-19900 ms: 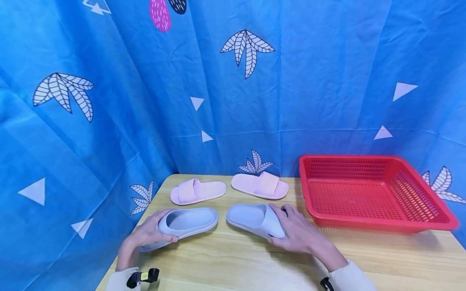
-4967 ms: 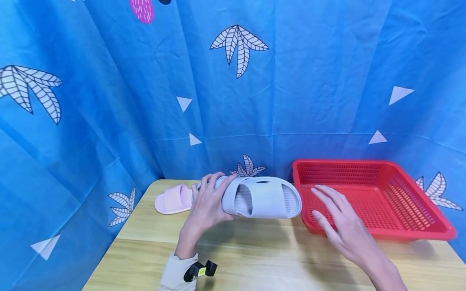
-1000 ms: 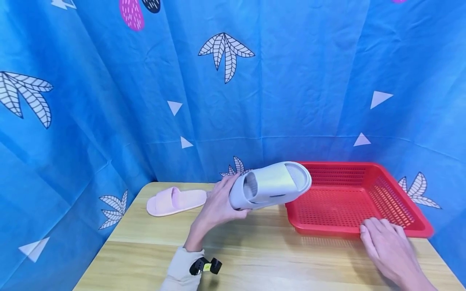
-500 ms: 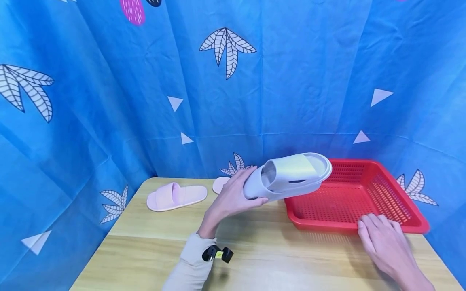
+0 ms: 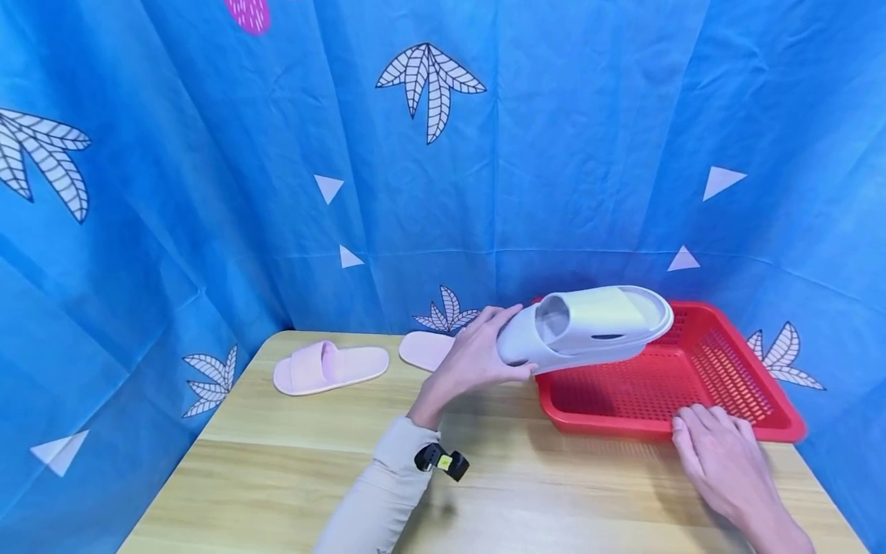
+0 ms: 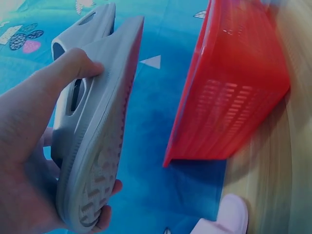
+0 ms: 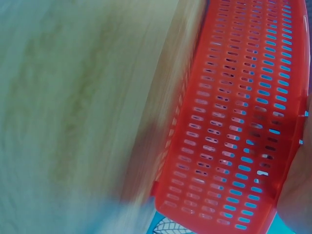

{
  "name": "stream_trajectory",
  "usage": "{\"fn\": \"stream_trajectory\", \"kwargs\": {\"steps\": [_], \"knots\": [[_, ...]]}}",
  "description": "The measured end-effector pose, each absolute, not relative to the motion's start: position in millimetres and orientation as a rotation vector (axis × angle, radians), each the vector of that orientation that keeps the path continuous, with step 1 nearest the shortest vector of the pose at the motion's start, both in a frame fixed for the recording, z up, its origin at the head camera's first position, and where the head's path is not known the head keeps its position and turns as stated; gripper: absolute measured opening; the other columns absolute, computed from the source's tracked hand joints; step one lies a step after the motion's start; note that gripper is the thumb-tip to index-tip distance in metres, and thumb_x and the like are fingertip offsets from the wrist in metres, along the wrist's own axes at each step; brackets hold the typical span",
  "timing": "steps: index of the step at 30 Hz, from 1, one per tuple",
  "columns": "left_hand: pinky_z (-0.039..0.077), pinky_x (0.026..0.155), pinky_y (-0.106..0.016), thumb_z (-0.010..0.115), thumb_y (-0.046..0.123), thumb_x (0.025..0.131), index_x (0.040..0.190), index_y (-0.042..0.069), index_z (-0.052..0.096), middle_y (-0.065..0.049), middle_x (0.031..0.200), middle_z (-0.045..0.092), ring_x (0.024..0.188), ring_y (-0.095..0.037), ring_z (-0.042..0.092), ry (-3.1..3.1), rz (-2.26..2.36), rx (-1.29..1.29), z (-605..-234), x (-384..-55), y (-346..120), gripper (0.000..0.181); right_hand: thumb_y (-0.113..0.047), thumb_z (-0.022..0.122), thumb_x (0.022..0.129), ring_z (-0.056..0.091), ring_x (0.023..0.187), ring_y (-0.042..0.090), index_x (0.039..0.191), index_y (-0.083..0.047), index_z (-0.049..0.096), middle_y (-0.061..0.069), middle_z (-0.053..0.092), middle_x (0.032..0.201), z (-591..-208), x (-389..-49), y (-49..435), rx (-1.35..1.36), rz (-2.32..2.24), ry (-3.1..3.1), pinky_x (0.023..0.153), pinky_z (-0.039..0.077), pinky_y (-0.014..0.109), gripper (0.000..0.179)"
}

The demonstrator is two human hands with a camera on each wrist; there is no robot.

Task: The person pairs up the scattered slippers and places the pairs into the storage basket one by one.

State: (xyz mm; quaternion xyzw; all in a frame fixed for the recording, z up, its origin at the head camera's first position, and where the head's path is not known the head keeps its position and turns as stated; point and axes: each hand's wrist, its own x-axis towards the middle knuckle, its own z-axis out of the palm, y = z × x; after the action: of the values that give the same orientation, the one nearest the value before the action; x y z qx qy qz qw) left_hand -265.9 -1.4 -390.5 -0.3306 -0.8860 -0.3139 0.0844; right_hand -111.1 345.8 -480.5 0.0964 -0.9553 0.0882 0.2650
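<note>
My left hand (image 5: pixel 477 350) grips a pair of pale grey slippers (image 5: pixel 602 319) by one end, one stacked against the other. They are held in the air with their far end over the red plastic basket (image 5: pixel 609 423). In the left wrist view the thumb lies on the upper side of the slippers (image 6: pixel 97 112), and fingertips show past the patterned sole. My right hand (image 5: pixel 727 462) holds the front rim of the basket, its fingers bent over the edge. The right wrist view shows the perforated basket wall (image 7: pixel 229 117) with part of the hand at the right edge.
A pink slipper (image 5: pixel 304 369) lies at the back left of the wooden table (image 5: pixel 277 469). Another pink slipper (image 5: pixel 422 348) lies right of it, partly hidden behind my left hand. A blue patterned curtain (image 5: pixel 581 154) hangs behind and at the sides.
Earlier each hand held one grey slipper on the table; now the left holds both. Over the last second they moved right, over the basket. The right hand stays on the rim.
</note>
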Motion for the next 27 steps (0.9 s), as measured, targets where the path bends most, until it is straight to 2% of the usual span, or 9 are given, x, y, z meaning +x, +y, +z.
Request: {"fn": "stream_trajectory", "kwargs": {"steps": [8, 16, 19, 23, 27], "knots": [[0.050, 0.082, -0.033, 0.079, 0.065, 0.078, 0.153, 0.025, 0.050, 0.002, 0.138, 0.059, 0.115, -0.015, 0.057, -2.694, -0.758, -1.007, -388, -268, 22, 0.090, -0.015, 0.055, 0.100, 0.054, 0.093, 0.035, 0.097, -0.006, 0.065, 0.012, 0.066, 0.094, -480, -111, 343, 0.243, 0.222, -2.585, 0.076, 0.035, 0.053, 0.013], [0.043, 0.074, -0.027, 0.073, 0.073, 0.078, 0.153, 0.029, 0.050, 0.003, 0.141, 0.059, 0.110, -0.016, 0.058, -2.702, -0.593, -1.032, -388, -266, 48, 0.090, -0.016, 0.055, 0.100, 0.053, 0.092, 0.034, 0.098, -0.007, 0.065, 0.011, 0.065, 0.094, -479, -109, 343, 0.246, 0.213, -2.591, 0.076, 0.034, 0.052, 0.014], [0.045, 0.076, -0.031, 0.071, 0.075, 0.078, 0.154, 0.030, 0.049, 0.003, 0.143, 0.057, 0.110, -0.017, 0.058, -2.711, -0.533, -1.027, -389, -264, 58, 0.091, -0.016, 0.056, 0.099, 0.053, 0.093, 0.034, 0.098, -0.007, 0.065, 0.011, 0.065, 0.094, -478, -110, 343, 0.249, 0.218, -2.592, 0.077, 0.035, 0.052, 0.013], [0.050, 0.086, -0.043, 0.069, 0.076, 0.079, 0.156, 0.031, 0.045, 0.002, 0.145, 0.054, 0.118, -0.019, 0.056, -2.740, -0.477, -1.035, -393, -259, 70, 0.092, -0.017, 0.056, 0.100, 0.053, 0.092, 0.034, 0.098, -0.007, 0.065, 0.010, 0.064, 0.094, -477, -110, 342, 0.236, 0.224, -2.615, 0.078, 0.035, 0.053, 0.014], [0.048, 0.090, -0.045, 0.069, 0.074, 0.081, 0.158, 0.031, 0.041, 0.002, 0.146, 0.053, 0.122, -0.018, 0.053, -2.771, -0.436, -1.037, -396, -256, 79, 0.092, -0.018, 0.056, 0.101, 0.053, 0.091, 0.032, 0.098, -0.007, 0.065, 0.009, 0.064, 0.093, -476, -109, 341, 0.225, 0.222, -2.629, 0.078, 0.035, 0.052, 0.015]]}}
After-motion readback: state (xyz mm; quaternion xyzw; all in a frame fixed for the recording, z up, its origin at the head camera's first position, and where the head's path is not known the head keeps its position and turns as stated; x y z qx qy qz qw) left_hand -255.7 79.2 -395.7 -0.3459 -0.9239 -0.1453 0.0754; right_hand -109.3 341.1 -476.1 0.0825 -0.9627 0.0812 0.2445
